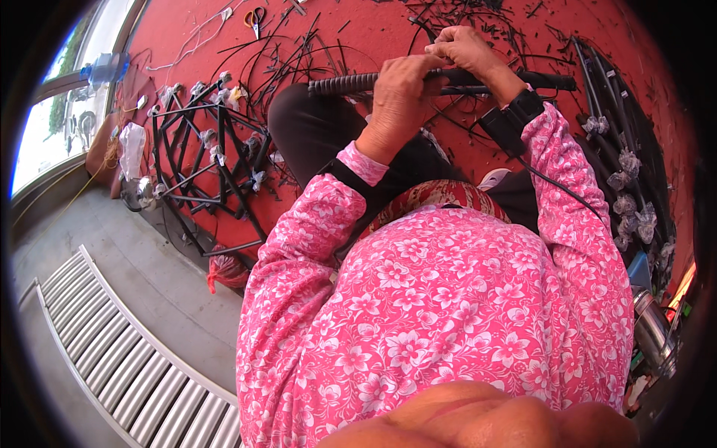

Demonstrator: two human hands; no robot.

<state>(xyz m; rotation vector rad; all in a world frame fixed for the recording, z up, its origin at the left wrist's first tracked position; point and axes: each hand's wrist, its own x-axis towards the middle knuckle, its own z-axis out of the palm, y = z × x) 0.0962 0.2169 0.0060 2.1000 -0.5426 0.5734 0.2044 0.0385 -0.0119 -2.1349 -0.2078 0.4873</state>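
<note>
A long black tube [541, 80] lies crosswise before me, above my dark-trousered legs. Its left end carries a grey-black ribbed sleeve [345, 84]. My left hand [401, 97] is closed over the tube just right of the ribbing, fingers bent round it. Slightly above and to the right, my right hand [469, 54] has thumb and forefinger pressed together, close to the left fingertips. What sits in that pinch is too small to make out. A second, thinner black bar [463, 90] runs below the tube, partly hidden by the left hand.
Cut black strips [299, 63] litter the red floor, with scissors [255, 21] among them. Black tubular frames [202, 175] with plastic-wrapped ends are piled at left. More wrapped tubes [624, 142] lie at right. A slatted metal rack [127, 351] stands lower left, a metal flask [653, 328] lower right.
</note>
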